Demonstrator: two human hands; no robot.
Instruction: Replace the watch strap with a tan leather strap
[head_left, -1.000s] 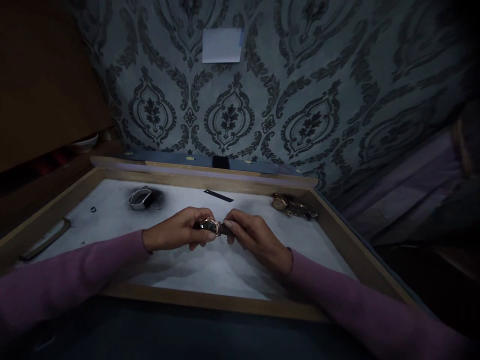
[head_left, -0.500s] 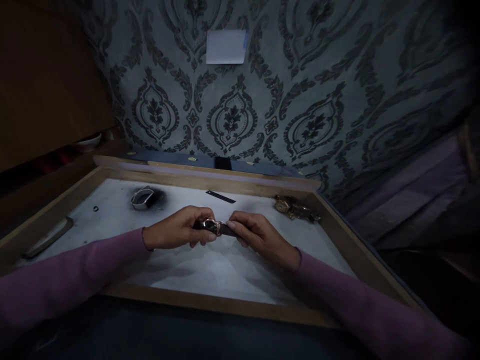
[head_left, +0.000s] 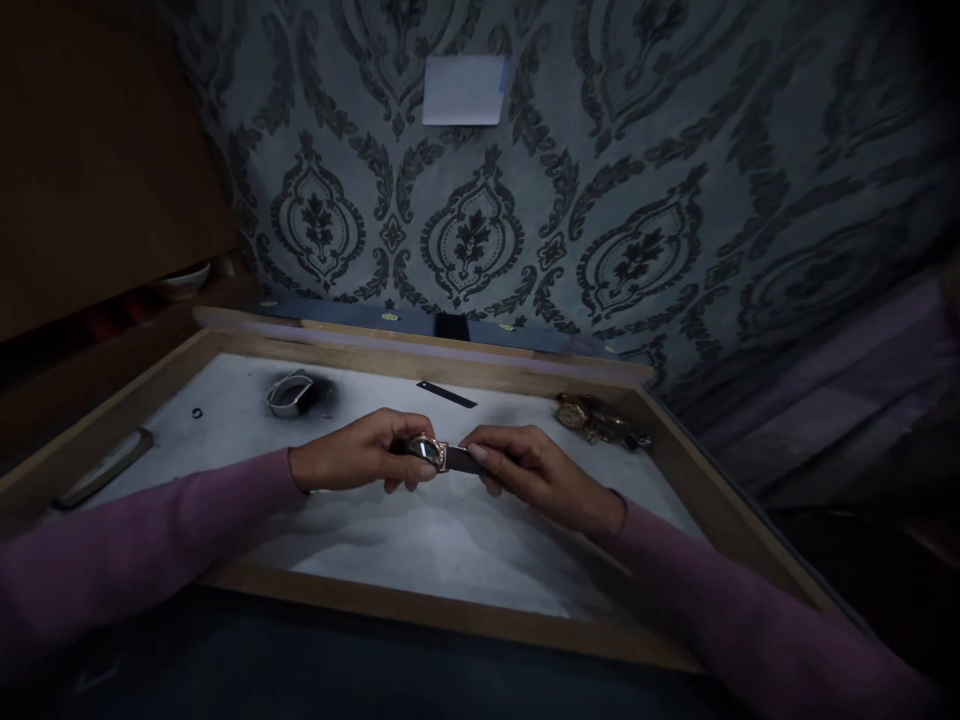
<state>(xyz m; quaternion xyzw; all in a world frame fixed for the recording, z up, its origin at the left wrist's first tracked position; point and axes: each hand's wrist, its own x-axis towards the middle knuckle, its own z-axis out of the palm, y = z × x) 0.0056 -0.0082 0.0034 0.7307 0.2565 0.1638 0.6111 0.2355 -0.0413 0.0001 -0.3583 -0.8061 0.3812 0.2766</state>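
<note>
A wristwatch [head_left: 428, 451] with a dark dial and a rose-gold case is held level above the white tray floor [head_left: 360, 545]. Around its case close the thumb and fingers of my left hand [head_left: 356, 452]. From the case a dark strap [head_left: 460, 459] runs to the right, and my right hand [head_left: 536, 472] pinches it between thumb and fingers. The strap's far end is hidden in that hand. Behind the hands lies a flat dark strip [head_left: 448, 394] with a small hole near one end.
A wooden rim [head_left: 450, 598] surrounds the white floor. Left of my hands are a watch with a pale band [head_left: 289, 394], a small dark ring [head_left: 196, 412] and a curved strap [head_left: 109, 470]. Gold-coloured watches [head_left: 574, 412] lie at the back right. A patterned wall [head_left: 469, 235] stands behind.
My right hand has moved slightly right, and more of the dark strap shows between the hands. A shiny sliver by the right fingertips no longer shows. The view has shifted a little.
</note>
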